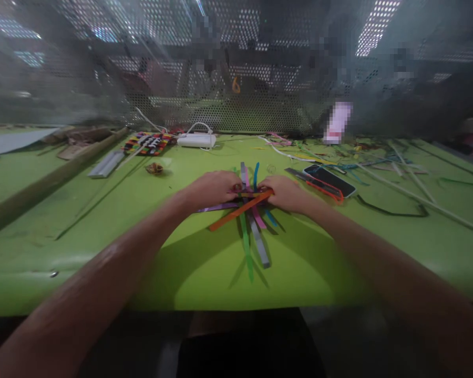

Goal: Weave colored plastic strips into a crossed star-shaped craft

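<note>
A small weave of flat coloured strips [243, 223] lies in front of me, with green, grey, pink, blue, purple and orange ends fanning out. At its left side, my left hand [216, 186] is closed, fingertips curled on the strips over the purple end. Opposite it, my right hand [284, 193] pinches the weave's right side, by the upper end of an orange strip [236, 212] that slants down to the left. Both hands' fingertips are partly hidden. The grey and green ends point toward me on the green tabletop [205, 283].
Right of my hands lie a phone [331, 180], orange-handled scissors [325, 190] and loose strips [402, 210]. Farther back left are a white power strip [197, 140], a multicoloured woven piece [147, 143] and a wooden bar [51, 176]. A perforated metal panel [236, 113] stands behind.
</note>
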`<state>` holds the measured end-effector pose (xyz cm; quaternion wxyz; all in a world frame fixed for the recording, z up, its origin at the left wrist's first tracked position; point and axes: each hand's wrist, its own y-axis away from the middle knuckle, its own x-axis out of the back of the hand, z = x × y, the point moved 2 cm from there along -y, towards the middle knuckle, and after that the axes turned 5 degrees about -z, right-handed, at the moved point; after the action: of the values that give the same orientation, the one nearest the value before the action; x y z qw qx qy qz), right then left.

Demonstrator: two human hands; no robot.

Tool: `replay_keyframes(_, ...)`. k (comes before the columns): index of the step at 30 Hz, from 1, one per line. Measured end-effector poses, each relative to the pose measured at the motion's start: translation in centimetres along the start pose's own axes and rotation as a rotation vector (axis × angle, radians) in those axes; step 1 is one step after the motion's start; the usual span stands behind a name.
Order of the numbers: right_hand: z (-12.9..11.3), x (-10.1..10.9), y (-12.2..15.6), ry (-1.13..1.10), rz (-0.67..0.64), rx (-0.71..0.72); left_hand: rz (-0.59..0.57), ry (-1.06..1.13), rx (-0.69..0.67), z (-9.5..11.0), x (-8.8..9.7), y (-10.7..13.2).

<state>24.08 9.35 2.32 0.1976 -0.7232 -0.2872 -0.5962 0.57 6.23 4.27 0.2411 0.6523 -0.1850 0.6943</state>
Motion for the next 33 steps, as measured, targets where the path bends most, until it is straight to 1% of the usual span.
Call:
replay_keyframes(4,0.2,-0.2,0.0,0.025,0.013,-0.015,-0.017,-0.010,-0.011,0.1,0.0,0.0)
replay_keyframes(8,0.1,-0.5,-0.1,0.037,0.038,-0.008,-0.011,-0.022,0.009,0.3,0.2,0.1)
replay_keyframes(11,0.1,-0.2,-0.1,0.024,0.055,-0.010,-0.022,-0.024,0.027,0.5,0.4,0.0)
replay_keyframes(13,0.3,0.5,0.2,-0.042,0.072,-0.013,-0.023,-0.016,0.040,0.5,0.6,0.1)
replay_keyframes(16,1.4,2.5,1.1,-0.196,0.114,-0.032,0.012,0.010,0.052,0.2,0.9,0.3)
replay_keyframes(19,3.0,4.7,2.2,-0.299,0.195,-0.082,0.055,0.039,-0.023,-0.5,1.1,0.6)
replay_keyframes(20,3.5,5.2,2.5,-0.315,0.217,-0.109,0.073,0.048,-0.057,-0.7,1.1,0.8)
replay_keyframes(22,4.0,5.7,2.8,-0.324,0.218,-0.156,0.105,0.062,-0.097,-1.1,1.4,1.0)
replay_keyframes(23,4.1,5.7,2.9,-0.324,0.199,-0.167,0.109,0.071,-0.105,-1.2,1.5,1.1)
replay_keyframes(25,3.7,5.4,2.8,-0.337,0.121,-0.158,0.079,0.097,-0.135,-1.0,1.9,1.2)
replay_keyframes(29,2.1,4.4,2.5,-0.402,-0.096,-0.051,0.024,0.153,-0.287,0.6,2.4,1.4)
replay_keyframes(31,1.5,4.1,2.3,-0.406,-0.148,-0.013,0.012,0.119,-0.324,1.2,2.3,1.6)
replay_keyframes(33,1.3,3.9,2.3,-0.396,-0.160,-0.006,-0.021,0.074,-0.327,1.6,2.0,1.7)
